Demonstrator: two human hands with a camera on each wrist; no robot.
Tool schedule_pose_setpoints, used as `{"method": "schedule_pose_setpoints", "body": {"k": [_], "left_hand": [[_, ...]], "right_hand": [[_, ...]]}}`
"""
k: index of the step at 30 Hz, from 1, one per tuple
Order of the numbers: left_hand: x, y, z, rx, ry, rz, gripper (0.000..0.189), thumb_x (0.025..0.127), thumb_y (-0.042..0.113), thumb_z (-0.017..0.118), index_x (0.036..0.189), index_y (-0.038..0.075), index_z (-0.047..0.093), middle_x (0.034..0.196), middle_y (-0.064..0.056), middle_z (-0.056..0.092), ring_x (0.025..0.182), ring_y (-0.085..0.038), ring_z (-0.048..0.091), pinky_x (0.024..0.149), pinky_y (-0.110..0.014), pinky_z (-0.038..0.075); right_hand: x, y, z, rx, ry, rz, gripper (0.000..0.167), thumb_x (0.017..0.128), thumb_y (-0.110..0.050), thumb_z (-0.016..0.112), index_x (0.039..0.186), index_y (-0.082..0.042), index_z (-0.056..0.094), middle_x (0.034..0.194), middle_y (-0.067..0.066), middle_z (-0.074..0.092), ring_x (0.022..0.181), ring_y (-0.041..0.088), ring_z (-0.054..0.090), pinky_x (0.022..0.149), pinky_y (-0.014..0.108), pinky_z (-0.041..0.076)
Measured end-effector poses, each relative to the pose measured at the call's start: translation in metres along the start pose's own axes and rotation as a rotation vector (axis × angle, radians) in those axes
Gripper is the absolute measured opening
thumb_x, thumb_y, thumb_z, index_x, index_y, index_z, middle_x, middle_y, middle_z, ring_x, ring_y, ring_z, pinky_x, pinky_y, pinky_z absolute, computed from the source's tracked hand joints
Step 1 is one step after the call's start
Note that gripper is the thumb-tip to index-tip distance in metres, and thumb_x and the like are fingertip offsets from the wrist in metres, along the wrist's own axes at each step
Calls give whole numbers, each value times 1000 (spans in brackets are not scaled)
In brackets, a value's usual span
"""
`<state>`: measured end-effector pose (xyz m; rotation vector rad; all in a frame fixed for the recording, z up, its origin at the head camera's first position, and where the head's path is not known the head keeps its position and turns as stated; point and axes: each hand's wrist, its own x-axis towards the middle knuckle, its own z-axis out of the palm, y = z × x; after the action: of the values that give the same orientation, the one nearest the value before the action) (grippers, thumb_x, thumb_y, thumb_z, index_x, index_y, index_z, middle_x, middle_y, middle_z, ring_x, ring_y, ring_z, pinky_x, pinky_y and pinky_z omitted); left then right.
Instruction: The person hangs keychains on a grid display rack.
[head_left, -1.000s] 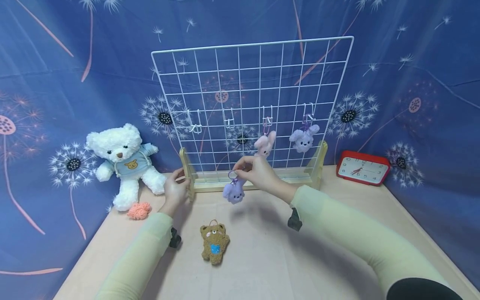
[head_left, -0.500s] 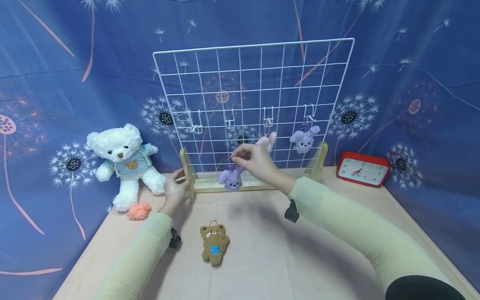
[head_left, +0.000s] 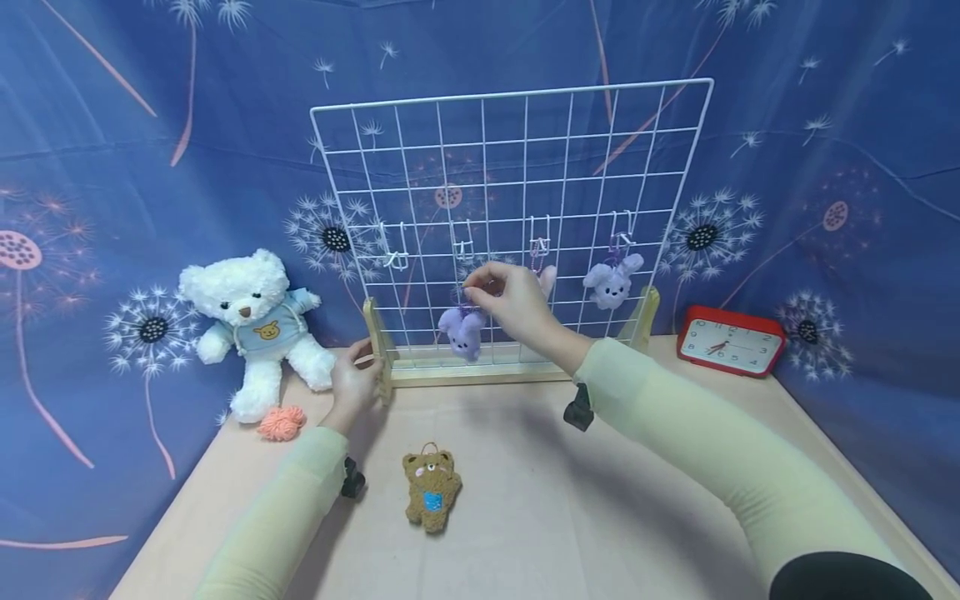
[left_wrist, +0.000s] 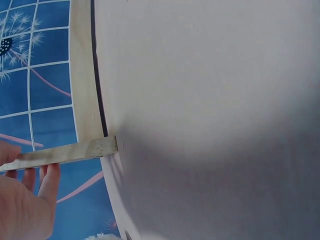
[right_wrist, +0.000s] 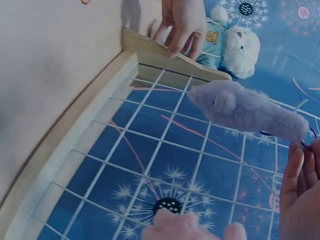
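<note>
At centre, the right hand [head_left: 517,304] pinches the purple plush keychain [head_left: 462,335] by its top, apparently so it dangles; left of centre, the left hand [head_left: 354,382] grips the wooden stand [head_left: 480,377], seemingly to steady the wire grid [head_left: 510,95].

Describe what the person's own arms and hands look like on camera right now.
The left hand and right hand are ungloved. The left sleeve and right sleeve are long, plain and pale yellow-green. The left wrist device and right wrist device are small and black. Black material, perhaps clothing, borders the right sleeve's upper end.
</note>
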<state>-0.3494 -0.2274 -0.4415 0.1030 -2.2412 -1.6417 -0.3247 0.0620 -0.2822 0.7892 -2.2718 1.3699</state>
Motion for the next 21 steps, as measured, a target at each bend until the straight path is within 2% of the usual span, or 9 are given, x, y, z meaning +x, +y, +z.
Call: {"method": "schedule_pose_setpoints", "body": {"k": [1, 3, 5, 7, 8, 10, 21], "left_hand": [[0, 0, 0, 3, 2, 3, 49, 93, -4, 64, 141, -1, 56, 136, -25, 60, 120, -44, 61, 100, -50, 54], [-1, 1, 0, 8, 6, 7, 49, 93, -5, 64, 141, -2, 56, 136, -26, 60, 120, -45, 61, 101, -50, 54], [-1, 1, 0, 3, 7, 6, 49, 93, -5, 64, 141, -2, 56, 136, -25, 60, 120, -44, 61, 101, -49, 54], [0, 0, 0, -4, 8, 4, 49, 93, -5, 64, 141, -1, 56, 136, -25, 60, 120, -44, 61, 101, -49, 55], [0, 0, 0, -9, 8, 2, 49, 93, -5, 64, 141, -1, 57, 136, -24, 60, 120, -44, 61, 101, -49, 55], [0, 0, 0, -11, 8, 1, 49, 93, -4, 65, 141, 0, 57, 136, -24, 61, 120, -43, 61, 100, -48, 55], [1, -2, 1, -9, 9, 7, 49, 92, -5, 63, 141, -2, 57, 135, -25, 61, 119, -44, 62, 100, -49, 55]], "right_hand": [[1, -2, -1, -4, 3, 2, 6, 95, -7, 73, 101, -5, 75, 94, 3, 75, 80, 15, 69, 89, 33, 53], [2, -5, -3, -8, 5, 1, 7, 95, -7, 72, 101, -5, 75, 94, 2, 75, 79, 15, 68, 93, 34, 50], [4, -7, -4, -7, 6, -7, 8, 96, -6, 71, 102, -3, 75, 93, 3, 75, 78, 15, 67, 87, 32, 51], [6, -8, -5, -5, 10, -15, 8, 96, -6, 71, 102, -2, 74, 91, 4, 74, 76, 16, 66, 77, 27, 52], [7, -9, -6, 1, 15, -19, 7, 96, -5, 71, 102, -2, 74, 91, 4, 74, 76, 16, 67, 67, 25, 54], [10, -9, -6, 8, 26, -25, 7, 96, -5, 71, 101, -2, 74, 91, 5, 74, 76, 16, 68, 61, 22, 54], [20, -19, -11, 85, 94, 24, 8, 97, -5, 70, 103, -2, 73, 97, 6, 72, 81, 19, 68, 63, 21, 55]]}}
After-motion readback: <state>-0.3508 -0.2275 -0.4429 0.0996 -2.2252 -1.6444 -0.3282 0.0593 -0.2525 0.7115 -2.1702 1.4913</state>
